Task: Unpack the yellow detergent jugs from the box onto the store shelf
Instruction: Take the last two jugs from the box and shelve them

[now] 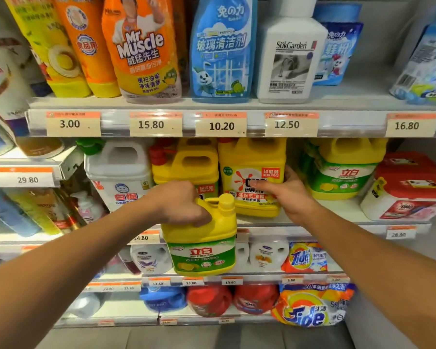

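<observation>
My left hand (pixel 180 204) grips the handle of a yellow detergent jug with a green label (pixel 203 244), held upright in front of the middle shelf's edge (pixel 312 229). My right hand (pixel 286 191) clasps the right side of a yellow jug with an orange splash label (pixel 252 172) standing on that shelf. Behind my left hand stands another yellow jug with a red cap (pixel 186 162). A further yellow jug with a green label (pixel 342 170) stands to the right, with a gap of bare shelf between it and the splash-label jug. The box is out of view.
A white jug (pixel 117 170) stands left of the yellow ones, red-lidded tubs (pixel 410 187) at the right. Spray bottles line the upper shelf (pixel 237 104). Pouches, Tide bags (pixel 310 306) and bottles fill the lower shelves. Price tags run along each edge.
</observation>
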A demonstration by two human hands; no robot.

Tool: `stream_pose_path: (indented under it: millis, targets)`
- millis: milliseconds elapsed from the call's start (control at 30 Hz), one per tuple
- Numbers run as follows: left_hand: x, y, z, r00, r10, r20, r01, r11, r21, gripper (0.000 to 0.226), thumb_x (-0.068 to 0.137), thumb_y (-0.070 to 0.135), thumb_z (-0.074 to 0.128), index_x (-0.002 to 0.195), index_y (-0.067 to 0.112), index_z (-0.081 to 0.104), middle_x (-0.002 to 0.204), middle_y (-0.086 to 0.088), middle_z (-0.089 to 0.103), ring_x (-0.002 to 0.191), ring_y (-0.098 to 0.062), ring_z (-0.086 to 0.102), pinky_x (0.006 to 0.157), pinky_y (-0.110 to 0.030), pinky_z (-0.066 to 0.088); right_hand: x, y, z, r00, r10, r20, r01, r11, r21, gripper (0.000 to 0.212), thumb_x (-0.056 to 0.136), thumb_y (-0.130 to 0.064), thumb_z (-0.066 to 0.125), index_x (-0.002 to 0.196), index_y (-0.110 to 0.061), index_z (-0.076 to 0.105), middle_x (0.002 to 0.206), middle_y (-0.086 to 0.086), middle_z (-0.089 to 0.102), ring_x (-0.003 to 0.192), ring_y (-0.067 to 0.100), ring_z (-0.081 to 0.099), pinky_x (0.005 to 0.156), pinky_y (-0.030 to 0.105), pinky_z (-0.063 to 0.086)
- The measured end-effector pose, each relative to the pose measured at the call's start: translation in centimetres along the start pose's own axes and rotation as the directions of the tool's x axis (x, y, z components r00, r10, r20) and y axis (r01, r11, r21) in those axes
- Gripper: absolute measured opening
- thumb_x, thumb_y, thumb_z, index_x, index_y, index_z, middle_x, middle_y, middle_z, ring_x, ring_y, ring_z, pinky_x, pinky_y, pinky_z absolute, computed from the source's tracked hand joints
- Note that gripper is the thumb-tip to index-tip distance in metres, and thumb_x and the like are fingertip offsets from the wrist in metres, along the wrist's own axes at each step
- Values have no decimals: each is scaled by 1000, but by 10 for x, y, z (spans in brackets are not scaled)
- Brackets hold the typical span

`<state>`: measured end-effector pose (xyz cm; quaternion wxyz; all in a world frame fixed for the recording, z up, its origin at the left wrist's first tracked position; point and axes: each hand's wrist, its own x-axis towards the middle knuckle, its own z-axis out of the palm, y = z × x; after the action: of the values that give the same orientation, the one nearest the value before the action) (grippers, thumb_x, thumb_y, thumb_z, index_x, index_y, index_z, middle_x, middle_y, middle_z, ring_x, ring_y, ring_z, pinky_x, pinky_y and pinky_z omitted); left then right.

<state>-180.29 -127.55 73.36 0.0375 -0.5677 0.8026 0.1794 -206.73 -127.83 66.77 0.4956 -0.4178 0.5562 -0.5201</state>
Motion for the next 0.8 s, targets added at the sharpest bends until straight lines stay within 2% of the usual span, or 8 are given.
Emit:
stream_pose_path:
  millis: [100,200,333,467,533,700,800]
  targets:
    - [0,-1,-1,1000,2,-1,-2,1000,-14,44,52,52,66,66,11,72,68,-7,72,71,-29,69,53,-33,47,7,4,-1,1000,-3,19,2,1000,10,77,44,-25,96,114,-32,65,107,0,81,96,18,79,85,45,63]
    - [-1,1,0,1000,-6,-15,6,1000,10,42,55,53,67,64,12,71,66,-4,69,67,-26,67,51,-30,45,13,10,-2,1000,4,29,-4,1000,15,84,41,-26,96,119,-28,66,109,2,80,98,20,79,87,47,63]
    - [-1,7,4,999,-2,-40,4,999,44,39,58,53,69,61,14,67,62,0,65,61,-20,61,48,-26,39,17,18,-7,999,7,50,-4,999,-51,83,47,-23,95,124,-26,64,109,1,80,100,18,78,88,43,62]
    - [1,16,4,999,2,-40,0,999,52,36,63,49,73,57,15,64,57,1,59,56,-19,56,47,-26,36,18,28,-16,997,32,71,-25,995,-94,76,52,-21,93,122,-26,62,104,-3,79,89,7,78,86,38,63]
    - [5,20,7,999,16,-33,-14,999,51,37,59,51,71,55,15,63,55,2,58,56,-20,57,46,-26,36,19,31,-18,996,32,78,-23,993,-118,79,52,-24,94,124,-26,61,106,-3,79,95,9,78,86,36,63]
    - [16,33,16,998,52,-38,-49,996,78,44,49,56,64,59,13,68,53,2,58,57,-20,59,46,-28,39,25,35,-16,999,-11,50,20,983,-183,96,48,-27,100,130,-28,49,114,-2,74,104,17,75,89,39,63]
    - [20,44,20,998,48,-36,-45,997,66,39,55,54,68,52,16,60,51,5,54,53,-16,55,46,-24,33,25,35,-19,998,-54,15,56,958,-280,95,56,-24,102,126,-29,38,109,-8,67,96,5,68,80,29,60]
